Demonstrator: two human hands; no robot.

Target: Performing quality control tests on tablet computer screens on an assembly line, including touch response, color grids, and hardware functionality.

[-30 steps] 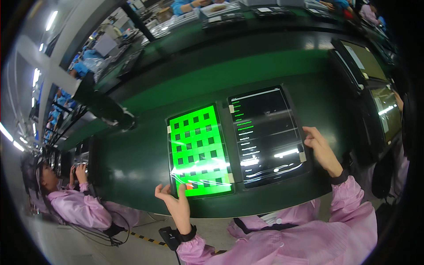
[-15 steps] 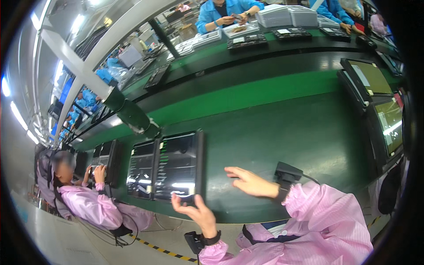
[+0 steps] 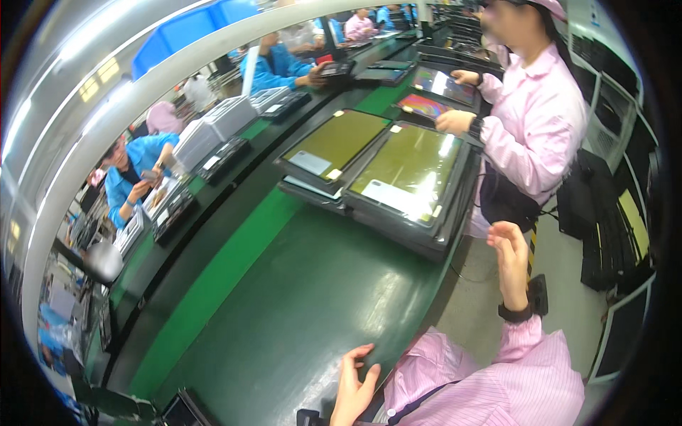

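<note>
My left hand [image 3: 357, 387] hovers over the near edge of the green table, thumb and fingers apart and nothing in it. Raised past the table's right edge, my right hand [image 3: 510, 263] is empty too, its fingers up and slightly bent. Nearest to it is a stack of black trays topped by a film-covered yellowish panel [image 3: 408, 167] with a white label. Beside that, on the left, a second tray stack carries a similar yellowish panel [image 3: 334, 142]. Neither hand touches the stacks.
A co-worker in pink [image 3: 533, 106] stands beyond the stacks, hands at a tablet-like screen [image 3: 444, 85]. Left, a dark raised rail [image 3: 192, 248] runs along the green table [image 3: 284, 305]. Black trays [image 3: 614, 234] stand on the right. A black tray corner [image 3: 186, 410] shows at the bottom.
My view has swung right, bringing the tray stacks to the middle. My right hand has risen toward them and moved out past the table edge. My left hand has left the dark panels.
</note>
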